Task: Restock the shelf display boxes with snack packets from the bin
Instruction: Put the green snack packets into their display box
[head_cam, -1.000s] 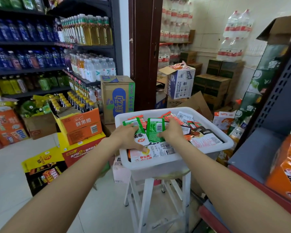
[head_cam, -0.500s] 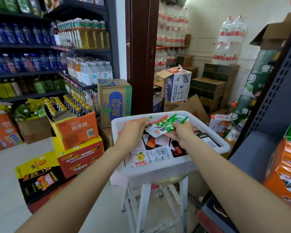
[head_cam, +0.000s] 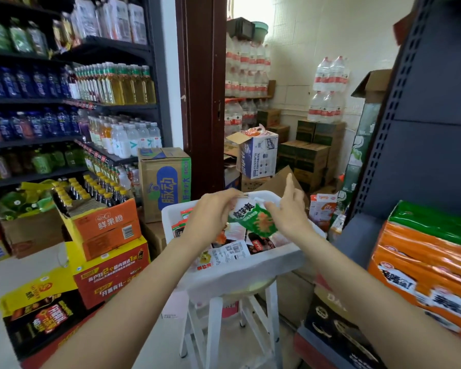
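Scanning left to right: drink shelves (head_cam: 64, 102) at far left full of bottles, below them open cartons (head_cam: 104, 225) on the floor with dark bottles standing in the top one, then a tall sealed box (head_cam: 165, 182) by the door post. Centre: white bin (head_cam: 250, 265) on a white stool (head_cam: 218, 328), holding a loose heap of flat snack packets (head_cam: 229, 251), mixed prints, some label-up with barcodes; looks roughly half full, exact count not readable. Left hand (head_cam: 210, 219) is curled over the top edge of a green packet (head_cam: 253, 219), pinching it above the bin. Right hand (head_cam: 290, 214) touches the same packet at its right side, thumb and lower fingers on it, index finger sticking up free; whether it truly pinches is hard to tell, likely a light hold. The green packet hangs just above the heap, tilted, not yet clear of the bin. Handling guess: light, thin, soft foil pouch, glossy so a bit slippery, bends easily, contents probably not fragile; best taken at the sealed top edge or pinched flat across the body, several can be stacked in one hand. Far right: dark shelf (head_cam: 423, 155) with an orange display box (head_cam: 423, 262) on it, green-topped packs inside, appears well filled; a black box (head_cam: 336, 328) sits below.
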